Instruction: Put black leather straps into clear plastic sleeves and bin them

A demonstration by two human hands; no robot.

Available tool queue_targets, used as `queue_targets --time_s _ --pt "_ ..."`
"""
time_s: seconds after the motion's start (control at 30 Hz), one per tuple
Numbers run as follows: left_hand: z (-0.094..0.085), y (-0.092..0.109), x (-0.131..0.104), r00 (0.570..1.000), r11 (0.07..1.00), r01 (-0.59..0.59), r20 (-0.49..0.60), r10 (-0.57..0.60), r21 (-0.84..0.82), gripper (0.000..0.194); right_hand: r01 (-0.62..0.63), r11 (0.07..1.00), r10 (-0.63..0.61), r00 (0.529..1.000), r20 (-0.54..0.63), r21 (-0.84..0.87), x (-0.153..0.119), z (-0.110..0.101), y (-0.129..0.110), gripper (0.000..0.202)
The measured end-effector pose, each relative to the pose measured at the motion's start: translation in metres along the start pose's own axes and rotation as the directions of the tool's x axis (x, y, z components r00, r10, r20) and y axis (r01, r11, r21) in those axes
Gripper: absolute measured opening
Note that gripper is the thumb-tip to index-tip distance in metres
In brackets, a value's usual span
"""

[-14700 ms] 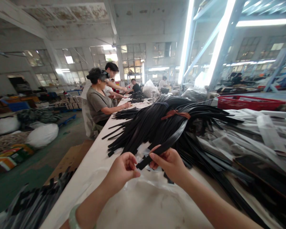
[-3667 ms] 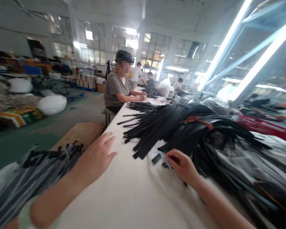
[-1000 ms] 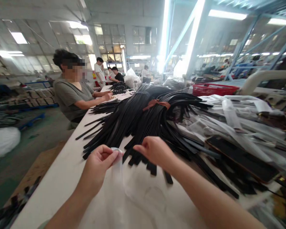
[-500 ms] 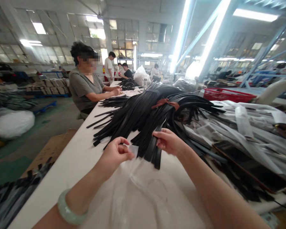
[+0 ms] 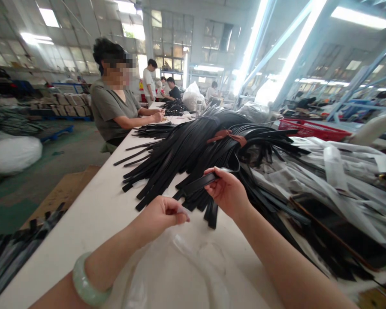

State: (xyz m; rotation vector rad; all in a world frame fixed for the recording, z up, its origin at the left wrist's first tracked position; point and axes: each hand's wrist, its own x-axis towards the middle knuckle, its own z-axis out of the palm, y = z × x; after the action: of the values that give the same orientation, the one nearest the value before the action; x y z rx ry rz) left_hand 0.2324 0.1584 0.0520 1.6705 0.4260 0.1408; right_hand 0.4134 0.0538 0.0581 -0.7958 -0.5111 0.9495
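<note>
My left hand point(image 5: 167, 214) pinches the end of a clear plastic sleeve point(image 5: 183, 244), whose long body trails down over the white tabletop toward me. In my right hand point(image 5: 227, 189) is a black strap point(image 5: 197, 184), gripped between thumb and fingers, its free end pointing left toward my left hand. The strap curves back to a large pile of black straps point(image 5: 180, 150) just beyond both hands. A reddish-brown tie point(image 5: 227, 136) binds part of that pile. Strap and sleeve are apart.
To the right lie straps in clear sleeves point(image 5: 336, 167) and a dark phone-like slab point(image 5: 341, 227). Behind them stands a red basket point(image 5: 312, 128). A co-worker point(image 5: 116, 103) works at the table's left edge. More straps point(image 5: 19, 253) lie low at left beside cardboard point(image 5: 61, 189).
My right hand has lifted the strap off the pile and swung its end to the left. My left hand, still pinching the sleeve, has moved slightly down and right.
</note>
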Motion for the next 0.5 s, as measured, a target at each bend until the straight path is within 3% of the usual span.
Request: queue_targets --time_s 0.13,0.33,0.5 --pt "-0.0011 0.0002 0.0018 0.999 1.0 -0.008 -0.039 0.008 0.005 0.029 -0.02 0.992 0.022 1.0 0.016 -0.121 -0.0027 0.0026 0.008 0.018" --pt "0.001 -0.0023 0.0054 0.985 1.0 -0.021 -0.172 0.017 -0.023 0.012 0.062 0.99 -0.07 0.996 -0.062 -0.123 -0.0006 -0.0015 0.01 0.017" --pt "-0.0009 -0.002 0.0044 0.984 0.998 -0.023 -0.178 0.013 -0.05 0.033 0.17 0.975 -0.181 0.981 -0.068 -0.147 0.0005 -0.0044 0.006 0.017"
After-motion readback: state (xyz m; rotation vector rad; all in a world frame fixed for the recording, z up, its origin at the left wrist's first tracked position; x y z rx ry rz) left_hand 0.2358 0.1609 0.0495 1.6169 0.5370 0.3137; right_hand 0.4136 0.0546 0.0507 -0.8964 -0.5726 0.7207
